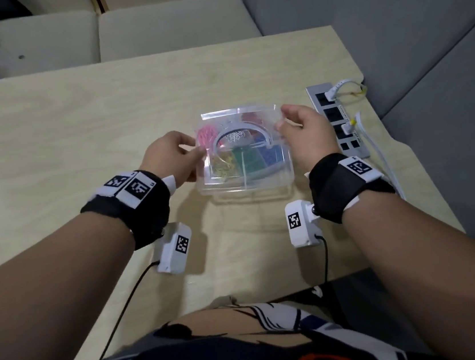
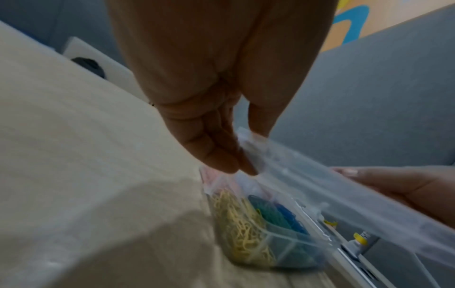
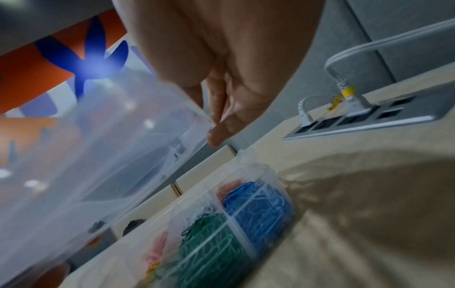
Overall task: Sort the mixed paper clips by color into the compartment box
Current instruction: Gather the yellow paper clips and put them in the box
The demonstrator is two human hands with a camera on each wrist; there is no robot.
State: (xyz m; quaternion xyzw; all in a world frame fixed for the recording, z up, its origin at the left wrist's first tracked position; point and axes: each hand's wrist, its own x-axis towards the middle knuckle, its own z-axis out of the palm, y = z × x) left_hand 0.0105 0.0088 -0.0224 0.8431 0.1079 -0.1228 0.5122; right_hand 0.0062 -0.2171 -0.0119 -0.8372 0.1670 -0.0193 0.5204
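Office nook; wooden desk [image 1: 102, 112], inset socket strip [image 1: 338, 121], grey padded partitions [image 1: 389, 11]

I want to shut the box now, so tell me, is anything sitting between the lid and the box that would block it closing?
Nothing visible does. Both hands hold the clear lid above the compartment box; only sorted paper clips lie inside.

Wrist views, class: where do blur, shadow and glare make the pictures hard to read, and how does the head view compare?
Left wrist view: motion-blurred, the clear lid smeared, a wide shadow across the table. Right wrist view: the lid is hazy, a blue flare sits upper left, and shadow darkens the table beside the compartment box. Head view: sharper and evenly lit, with wide-angle bending at the table edges.
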